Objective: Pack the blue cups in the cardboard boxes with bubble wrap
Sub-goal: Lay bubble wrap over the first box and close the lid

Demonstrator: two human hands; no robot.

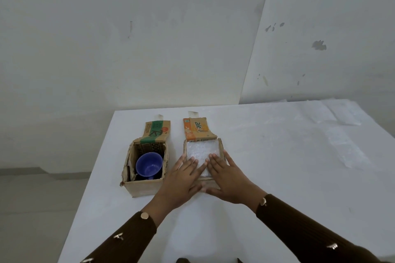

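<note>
Head view: your left hand (181, 179) and right hand (226, 181), grip flat and empty, press wrap (202, 151) into the right box (223, 148), while the cup (149, 165) in the left box (143, 189) awaits its wrap.

Cup (149, 165) in left box (143, 188), wrap (203, 150) in right box (196, 130).

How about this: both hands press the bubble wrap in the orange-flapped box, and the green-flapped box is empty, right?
Not empty: in the head view the green-flapped box holds a blue cup. The left hand and right hand do press the bubble wrap in the orange-flapped box.
</note>
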